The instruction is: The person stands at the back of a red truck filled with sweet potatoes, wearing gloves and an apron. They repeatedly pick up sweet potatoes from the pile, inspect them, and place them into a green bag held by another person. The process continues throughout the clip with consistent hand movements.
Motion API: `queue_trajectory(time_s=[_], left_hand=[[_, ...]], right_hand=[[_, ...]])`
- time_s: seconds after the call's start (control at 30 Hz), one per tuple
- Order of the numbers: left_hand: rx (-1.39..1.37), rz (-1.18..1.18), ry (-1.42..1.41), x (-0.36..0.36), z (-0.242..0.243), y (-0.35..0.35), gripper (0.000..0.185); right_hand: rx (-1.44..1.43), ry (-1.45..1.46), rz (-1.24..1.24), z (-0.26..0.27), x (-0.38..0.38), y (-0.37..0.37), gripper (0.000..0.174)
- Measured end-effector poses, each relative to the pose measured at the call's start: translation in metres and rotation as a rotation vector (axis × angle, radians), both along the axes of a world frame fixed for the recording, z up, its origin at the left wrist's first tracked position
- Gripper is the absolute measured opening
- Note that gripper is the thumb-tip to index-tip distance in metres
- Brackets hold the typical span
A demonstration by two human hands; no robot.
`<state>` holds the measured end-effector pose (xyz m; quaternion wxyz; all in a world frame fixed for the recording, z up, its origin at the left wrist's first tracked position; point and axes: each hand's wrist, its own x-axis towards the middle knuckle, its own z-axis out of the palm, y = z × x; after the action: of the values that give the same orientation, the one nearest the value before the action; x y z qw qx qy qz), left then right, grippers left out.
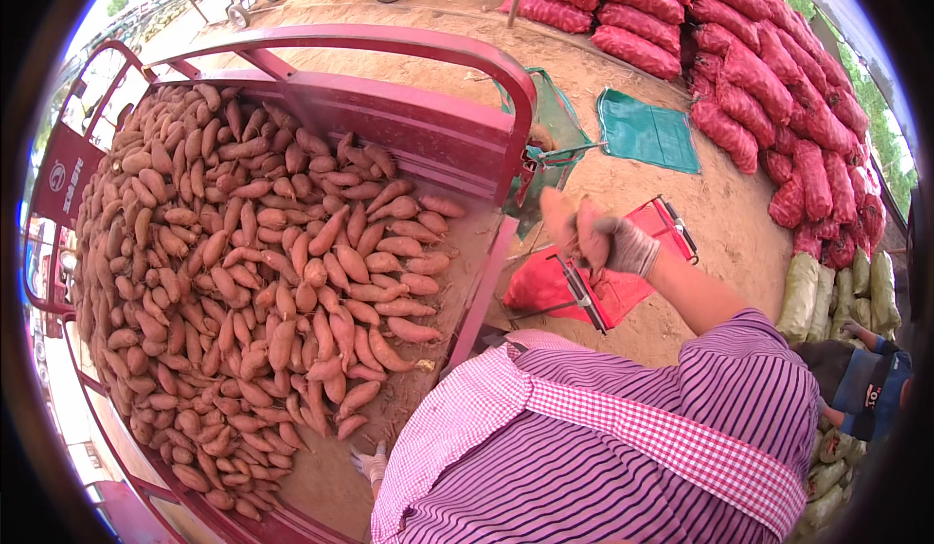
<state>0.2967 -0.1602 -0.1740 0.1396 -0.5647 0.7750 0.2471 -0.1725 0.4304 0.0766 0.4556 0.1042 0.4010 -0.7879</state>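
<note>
My right hand [632, 246], in a soiled work glove, grips a couple of sweet potatoes [591, 234], slightly blurred. It is above a red mesh bag [620, 297], whose mouth is held by a metal frame with dark bars [581, 292]. Filled material bulges at the bag's left end. My left hand [372, 464], also gloved, is low on the cart bed [328, 464] near the pile's edge; its fingers look apart with nothing between them, and my apron hides part of the arm. A large heap of sweet potatoes [277, 288] covers most of the bed.
The cart's red metal rail [379, 35] curves around the far side. Beyond it stand a green mesh bag [558, 117] and a flat green bag [648, 131]. Full red sacks [751, 69] are stacked at right, with pale green sacks [799, 296] and another person [865, 383] nearby.
</note>
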Motion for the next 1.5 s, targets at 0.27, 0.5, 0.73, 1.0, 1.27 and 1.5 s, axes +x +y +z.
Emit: queue_trajectory(time_s=[0.27, 0.5, 0.73, 1.0, 1.27, 1.5], left_hand=[[-0.043, -0.117, 0.084, -0.03, 0.023, -0.006, 0.108], [-0.09, -0.046, 0.168, -0.044, 0.064, -0.012, 0.102], [0.062, 0.313, -0.039, -0.057, 0.054, -0.018, 0.129], [0.218, 0.429, -0.019, -0.07, -0.004, -0.019, 0.153], [0.071, 0.315, 0.055, -0.023, -0.047, 0.006, 0.158], [0.271, 0.468, -0.18, -0.094, 0.042, -0.006, 0.161]], right_hand=[[0.231, 0.206, -0.409, -0.01, -0.163, 0.035, 0.049], [0.28, -0.091, -0.181, -0.101, -0.066, -0.01, 0.027], [0.627, 0.339, 0.765, -0.073, -0.018, -0.246, 0.059], [1.082, 1.68, 0.878, -0.074, -0.098, -0.455, 0.056], [0.427, 2.292, 1.174, -0.055, 0.044, -0.677, 0.081], [0.37, 2.202, 1.284, -0.078, 0.046, -0.658, 0.081]])
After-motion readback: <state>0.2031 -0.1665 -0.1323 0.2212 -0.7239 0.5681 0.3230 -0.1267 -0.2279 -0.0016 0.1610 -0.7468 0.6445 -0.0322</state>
